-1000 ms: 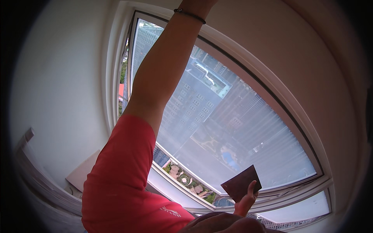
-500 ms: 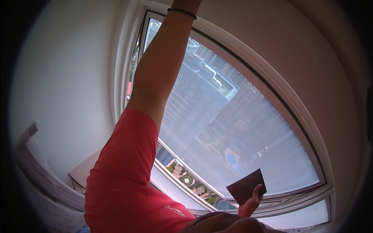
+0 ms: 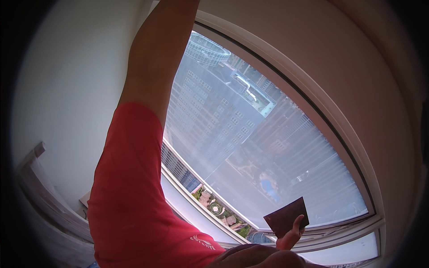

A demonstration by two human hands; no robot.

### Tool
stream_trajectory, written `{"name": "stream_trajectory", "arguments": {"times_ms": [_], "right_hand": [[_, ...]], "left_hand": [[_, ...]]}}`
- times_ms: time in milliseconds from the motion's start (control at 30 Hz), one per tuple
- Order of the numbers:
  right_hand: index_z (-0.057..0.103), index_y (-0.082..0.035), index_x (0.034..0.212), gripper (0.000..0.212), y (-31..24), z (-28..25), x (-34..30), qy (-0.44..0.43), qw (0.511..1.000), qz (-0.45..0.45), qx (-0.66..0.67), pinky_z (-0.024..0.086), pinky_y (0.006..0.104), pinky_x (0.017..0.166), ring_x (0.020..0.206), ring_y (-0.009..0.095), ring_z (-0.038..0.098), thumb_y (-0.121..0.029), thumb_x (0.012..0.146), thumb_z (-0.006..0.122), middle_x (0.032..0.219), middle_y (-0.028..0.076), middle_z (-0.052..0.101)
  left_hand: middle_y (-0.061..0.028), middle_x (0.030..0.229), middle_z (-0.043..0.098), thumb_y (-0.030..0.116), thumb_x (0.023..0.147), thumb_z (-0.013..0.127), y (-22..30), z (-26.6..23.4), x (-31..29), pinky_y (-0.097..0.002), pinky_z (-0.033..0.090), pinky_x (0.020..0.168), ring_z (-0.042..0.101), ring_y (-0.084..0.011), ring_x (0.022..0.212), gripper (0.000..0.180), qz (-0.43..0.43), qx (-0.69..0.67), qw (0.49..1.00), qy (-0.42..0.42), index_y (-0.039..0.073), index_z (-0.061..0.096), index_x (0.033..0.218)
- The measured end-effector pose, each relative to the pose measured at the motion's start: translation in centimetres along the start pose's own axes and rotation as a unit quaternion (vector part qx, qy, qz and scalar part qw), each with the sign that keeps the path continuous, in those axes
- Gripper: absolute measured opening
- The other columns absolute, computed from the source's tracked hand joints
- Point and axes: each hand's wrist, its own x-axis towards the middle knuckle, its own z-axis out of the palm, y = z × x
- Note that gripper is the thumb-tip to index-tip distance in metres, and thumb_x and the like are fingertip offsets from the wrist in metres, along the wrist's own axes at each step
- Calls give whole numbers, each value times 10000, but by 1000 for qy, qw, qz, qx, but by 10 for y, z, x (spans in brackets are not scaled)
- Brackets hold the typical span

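My left arm, in a short red sleeve, stretches up past the top edge of the picture. Its hand lies outside the view, so what it holds or touches is hidden. At the lower right, my right hand grips a flat, dark brown rectangular thing by its edge, with the thumb across its near side. That thing looks thin and stiff; whether it is a booklet, a case or a panel I cannot tell. It stands tilted in front of the lower window frame.
A large window with a pale frame fills the middle, with tall buildings outside. A plain wall rises on the left. Beside it, at the lower left, something wrapped in translucent sheeting leans.
My left arm has swung left and farther up; the wrist with its dark band has left the picture. The dark rectangle and my right hand have shifted slightly right.
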Motion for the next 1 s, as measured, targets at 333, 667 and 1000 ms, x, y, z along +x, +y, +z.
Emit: {"name": "stream_trajectory", "arguments": {"times_ms": [333,667,1000], "right_hand": [[467,-21,1314,616,-3,6,-1,25,1000,-1,10,620,441,868,1044,291,693,-432,944,740,1205,146,625],[434,-19,1375,653,-6,12,0,51,998,26,6,627,476,879,1097,320,680,-425,954,724,1235,153,624],[591,-50,1252,366,57,34,-4,-170,883,288,331,577,486,970,1065,294,701,-337,1029,623,1162,113,684]], "left_hand": [[-140,1045,726,125,992,587,6,-29,13,-368,540,831,673,-262,954,222,9,24,1000,4,-49,689,1084],[-160,1180,705,149,1001,606,17,-69,28,-374,534,919,652,-250,1093,283,-2,-79,995,-57,-50,652,1196],[-218,1470,512,501,1058,484,67,-158,-428,-497,435,1146,556,-346,1325,755,-230,230,938,-123,-69,335,1531]]}}
